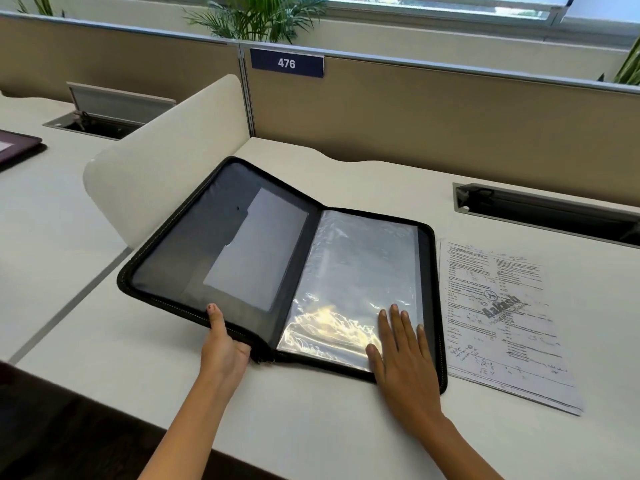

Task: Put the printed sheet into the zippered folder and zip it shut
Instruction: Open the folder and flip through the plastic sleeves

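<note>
Thumb [215, 317] pressing on the inside of the cover and the other fingers curling out of sight beneath it, the left hand [225, 348] is gripping the near edge of the zippered folder [194, 244], holding its left half tilted up off the desk [311, 417]. The right hand [403, 355] is lying flat, its fingers [394, 318] straight and slightly spread, pressing on the near corner of the clear plastic sleeves [360, 265] that are filling the right half, which is resting flat on the desk. The folder is lying fully unzipped and open, a pale card [256, 251] showing behind the mesh pocket of the raised cover. The printed sheet [502, 313] is lying outside it, flat on the desk just beside the folder's right edge, text side up. A white divider [166, 161] is standing just behind the lifted cover. Further back, a cable tray [547, 213] is sitting open in the desk, and a blue plate [286, 63] reading 476 is hanging on the tan partition, with plants [259, 15] rising behind it. A dark flat item [17, 147] is resting on the neighbouring desk at far left.
</note>
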A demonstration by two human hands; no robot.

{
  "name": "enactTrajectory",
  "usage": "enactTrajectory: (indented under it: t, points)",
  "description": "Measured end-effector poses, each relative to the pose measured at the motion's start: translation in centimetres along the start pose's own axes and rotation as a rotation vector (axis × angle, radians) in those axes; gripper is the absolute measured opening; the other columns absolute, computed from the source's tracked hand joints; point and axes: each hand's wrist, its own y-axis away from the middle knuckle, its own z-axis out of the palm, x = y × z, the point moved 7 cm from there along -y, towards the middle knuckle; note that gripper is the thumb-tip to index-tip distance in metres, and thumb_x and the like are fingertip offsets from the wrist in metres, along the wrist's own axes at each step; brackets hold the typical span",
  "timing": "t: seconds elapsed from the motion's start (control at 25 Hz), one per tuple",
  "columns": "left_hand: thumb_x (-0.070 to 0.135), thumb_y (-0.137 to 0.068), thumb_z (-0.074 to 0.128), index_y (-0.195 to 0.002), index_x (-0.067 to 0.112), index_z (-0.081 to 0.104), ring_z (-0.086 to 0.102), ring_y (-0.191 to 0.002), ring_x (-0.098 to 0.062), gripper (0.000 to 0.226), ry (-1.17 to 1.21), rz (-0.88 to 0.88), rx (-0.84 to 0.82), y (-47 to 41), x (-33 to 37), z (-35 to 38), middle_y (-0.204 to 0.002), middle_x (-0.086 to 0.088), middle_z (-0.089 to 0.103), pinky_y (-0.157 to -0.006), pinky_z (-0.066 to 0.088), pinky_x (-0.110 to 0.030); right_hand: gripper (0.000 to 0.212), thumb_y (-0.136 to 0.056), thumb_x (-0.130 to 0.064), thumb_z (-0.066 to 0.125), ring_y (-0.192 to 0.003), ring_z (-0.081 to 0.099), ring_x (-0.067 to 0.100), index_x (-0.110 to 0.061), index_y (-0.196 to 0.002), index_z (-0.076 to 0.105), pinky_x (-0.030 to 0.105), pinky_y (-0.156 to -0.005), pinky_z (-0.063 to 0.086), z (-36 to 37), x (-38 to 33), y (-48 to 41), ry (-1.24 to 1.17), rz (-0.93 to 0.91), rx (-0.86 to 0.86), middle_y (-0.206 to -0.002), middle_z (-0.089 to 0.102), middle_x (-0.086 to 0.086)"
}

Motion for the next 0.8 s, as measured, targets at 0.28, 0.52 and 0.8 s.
enactTrajectory:
  t: [0.28, 0.52, 0.8]
  points:
    - [0.043, -0.094, 0.048, -0.102, 0.0, 0.054, 0.067, -0.088, -0.027, 0.044, -0.375, -0.055, -0.002, -1.5, 0.3, -1.4, -0.101, -0.017, 0.066, -0.078, 0.054, -0.038, 0.063, -0.096, -0.049, 0.014, -0.147, -0.001, 0.016, -0.018, -0.15, 0.011, 0.04, -0.119, 0.002, -0.6, 0.8, 0.4, -0.049, 0.01, 0.036, -0.159, 0.005, 0.002]
    - [0.057, -0.095, 0.031, -0.071, -0.006, 0.066, 0.069, -0.053, -0.029, 0.076, -1.059, -0.076, 0.07, 0.0, 2.4, -1.7, -0.06, -0.018, 0.071, -0.047, 0.054, -0.03, 0.063, -0.096, -0.051, 0.009, -0.146, -0.008, 0.013, -0.021, -0.151, 0.004, 0.038, -0.119, -0.002, -0.2, 0.9, 0.2, -0.04, -0.003, 0.025, -0.16, -0.001, -0.001]
    - [0.041, -0.097, 0.037, -0.054, 0.015, 0.067, 0.061, -0.046, -0.013, 0.059, -1.487, 0.445, -0.018, 0.9, 6.0, 4.5, -0.045, 0.002, 0.065, -0.054, 0.042, -0.025, 0.052, -0.1, -0.043, 0.026, -0.143, 0.023, 0.02, -0.017, -0.144, 0.035, 0.04, -0.12, 0.009, -1.5, 0.4, -0.5, -0.048, 0.002, 0.053, -0.153, 0.032, 0.004]
